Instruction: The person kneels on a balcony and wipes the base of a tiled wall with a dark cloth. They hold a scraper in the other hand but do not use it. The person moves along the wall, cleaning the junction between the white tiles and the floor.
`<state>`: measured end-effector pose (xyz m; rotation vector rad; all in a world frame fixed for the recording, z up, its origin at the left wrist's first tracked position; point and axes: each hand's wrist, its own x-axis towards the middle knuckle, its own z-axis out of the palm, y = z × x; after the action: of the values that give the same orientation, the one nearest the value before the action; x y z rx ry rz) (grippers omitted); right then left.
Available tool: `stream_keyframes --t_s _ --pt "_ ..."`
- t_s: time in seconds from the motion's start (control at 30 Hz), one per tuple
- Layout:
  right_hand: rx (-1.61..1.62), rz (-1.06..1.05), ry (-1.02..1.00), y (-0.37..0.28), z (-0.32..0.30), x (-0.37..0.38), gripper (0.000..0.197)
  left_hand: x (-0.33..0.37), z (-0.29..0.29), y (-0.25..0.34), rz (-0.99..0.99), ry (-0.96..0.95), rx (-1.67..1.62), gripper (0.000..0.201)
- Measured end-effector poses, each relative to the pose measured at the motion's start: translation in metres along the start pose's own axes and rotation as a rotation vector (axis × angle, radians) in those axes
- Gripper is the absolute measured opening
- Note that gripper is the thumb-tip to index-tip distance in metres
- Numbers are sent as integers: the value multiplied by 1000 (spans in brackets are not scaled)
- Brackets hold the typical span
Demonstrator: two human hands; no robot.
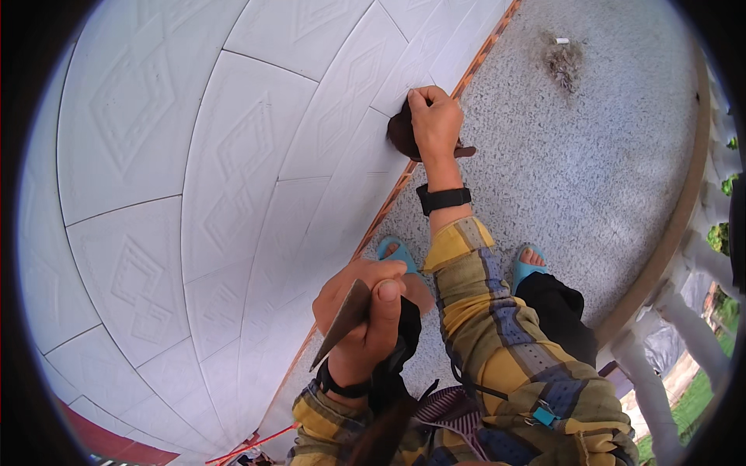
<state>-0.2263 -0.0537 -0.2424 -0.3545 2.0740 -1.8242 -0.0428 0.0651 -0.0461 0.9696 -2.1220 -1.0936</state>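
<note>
A dark cloth [401,137] is pinched between the thumb and fingers of the right hand [437,124], against the foot of the tiled wall [233,163], by the orange strip [486,51]. A flat grey blade [342,320] is gripped in the closed left hand [371,315]; whether it has a handle cannot be told. Wiping of the low tiles seems to be in hand; next, steady pressure on the bunched cloth would be called for.
</note>
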Motion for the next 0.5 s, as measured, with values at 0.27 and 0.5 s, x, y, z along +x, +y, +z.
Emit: stream_keyframes --t_s 0.27,0.5 --pt "74 -2 -38 -14 -1 3 18 0 -3 -1 -3 14 -8 22" --pt "31 -39 45 -17 0 -2 18 -2 -1 0 11 -3 33 30"
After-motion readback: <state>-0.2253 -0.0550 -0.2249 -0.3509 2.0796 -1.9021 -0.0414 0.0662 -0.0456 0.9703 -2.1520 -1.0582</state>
